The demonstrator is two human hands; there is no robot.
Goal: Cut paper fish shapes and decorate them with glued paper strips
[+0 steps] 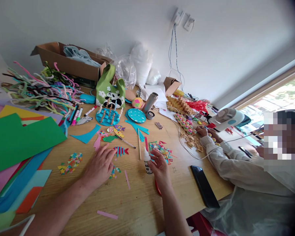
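Observation:
My left hand (pixel 99 167) lies palm down on the table, fingers stretched out, their tips at the edge of a red paper fish (pixel 121 151) with blue stripes. Whether they press on the fish I cannot tell. A small white glue bottle (pixel 147 164) with a pointed tip stands upright. My right hand (pixel 160 168) is at the bottle's right side, thumb against or very near it, fingers curved and apart, not wrapped round it. Small paper dots (pixel 115 172) lie partly under my left hand. Beyond it are a green paper fish (pixel 109 138) and a pen (pixel 125 141).
Coloured paper sheets (pixel 27 141) and pipe cleaners (pixel 41 88) lie at left. Paper scraps (pixel 163 150) lie behind my right hand, a black phone (pixel 204 186) to its right. A co-worker's hands (pixel 206 132) work near a handheld fan (pixel 227 118). A thermos (pixel 150 102) stands behind.

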